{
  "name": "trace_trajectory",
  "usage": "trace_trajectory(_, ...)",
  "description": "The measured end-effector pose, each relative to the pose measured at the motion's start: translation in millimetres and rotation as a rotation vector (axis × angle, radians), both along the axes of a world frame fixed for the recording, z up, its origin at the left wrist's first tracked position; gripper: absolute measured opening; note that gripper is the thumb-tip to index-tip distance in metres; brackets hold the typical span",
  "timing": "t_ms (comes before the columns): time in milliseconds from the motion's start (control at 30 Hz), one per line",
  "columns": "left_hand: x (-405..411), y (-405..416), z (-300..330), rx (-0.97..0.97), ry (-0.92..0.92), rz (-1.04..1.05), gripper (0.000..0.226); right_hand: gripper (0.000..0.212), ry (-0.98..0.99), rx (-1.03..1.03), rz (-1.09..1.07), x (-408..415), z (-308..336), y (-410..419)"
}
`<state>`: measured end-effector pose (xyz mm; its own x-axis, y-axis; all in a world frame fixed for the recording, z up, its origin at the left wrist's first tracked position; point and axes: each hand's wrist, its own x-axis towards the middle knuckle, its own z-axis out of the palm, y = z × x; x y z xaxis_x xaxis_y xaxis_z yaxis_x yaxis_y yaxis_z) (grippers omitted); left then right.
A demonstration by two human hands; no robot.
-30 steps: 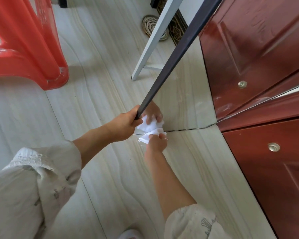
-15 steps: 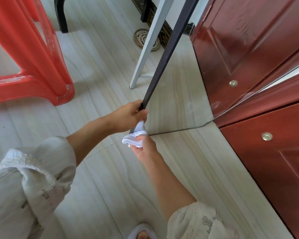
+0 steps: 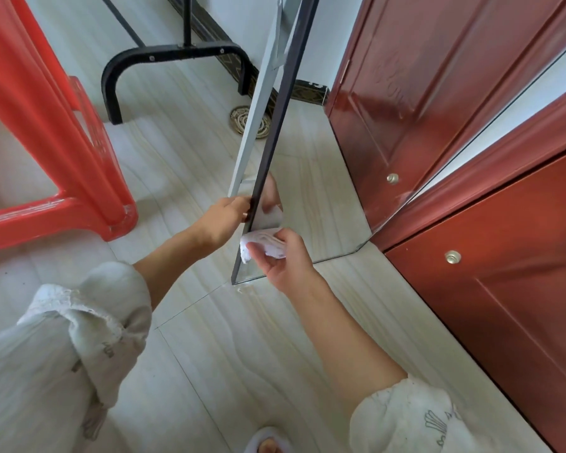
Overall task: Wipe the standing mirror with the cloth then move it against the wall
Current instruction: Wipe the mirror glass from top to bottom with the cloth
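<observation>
1. The standing mirror [image 3: 311, 197] fills the centre of the frame, its bottom edge on the pale tiled floor [image 3: 209, 354] and its glass reflecting the floor and the red door [image 3: 490, 289] at the right.
2. The mirror's dark frame edge [image 3: 276, 119] runs from the top centre down to a bottom corner just left of centre, with a pale grey support leg [image 3: 255, 125] just behind it.
3. The left hand [image 3: 221, 219] comes in from the lower left and grips the dark frame edge low down, fingers curled round it.
4. The right hand [image 3: 285, 259] sits at centre, just right of that edge, and holds a crumpled white cloth [image 3: 265, 245] pinched between thumb and fingers.
5. The cloth is at the lower left part of the glass beside the frame; whether it actually touches the glass is hard to say from this angle.
6. A reflection of the hand and cloth shows in the glass just above them.
7. A red plastic stool [image 3: 46, 152] fills the upper left of the frame, well apart from the mirror.
8. A black metal stand foot [image 3: 174, 53] stands at the top centre, left of the mirror, near a round floor drain [image 3: 239, 120].
9. White sleeves [image 3: 89, 322] cover both forearms at the bottom, and a slippered foot [image 3: 268, 444] shows at the bottom edge.
</observation>
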<state>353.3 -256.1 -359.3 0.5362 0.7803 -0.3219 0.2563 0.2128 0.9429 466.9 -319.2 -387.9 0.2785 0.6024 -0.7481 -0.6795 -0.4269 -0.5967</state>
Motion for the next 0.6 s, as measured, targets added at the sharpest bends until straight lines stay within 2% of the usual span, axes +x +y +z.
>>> trace_trajectory(67, -1, 0, 9, -0.02, -0.013, 0.003, 0.032, 0.014, -0.059, 0.048, 0.032, 1, 16, 6)
trace_trajectory(167, -4, -2, 26, -0.052, -0.073, 0.036, 0.023, 0.01, -0.035, 0.085, -0.034, 2, 49, 10)
trace_trajectory(267, -3, -2, 39, -0.06, -0.108, 0.101, 0.033, 0.017, -0.016, 0.147, -0.063, 4, 81, 12)
trace_trajectory(400, -3, -5, 56, -0.032, -0.1, 0.104, 0.035, 0.023, 0.012, 0.239, -0.088, 8, 112, 15)
trace_trajectory(533, -8, -7, 61, -0.002, -0.084, 0.082, 0.041, 0.02, 0.021, 0.327, -0.058, 18, 133, 8)
trace_trajectory(600, -8, -8, 60, 0.025, -0.086, 0.089, 0.039, 0.017, -0.05, 0.313, 0.006, 28, 133, 1)
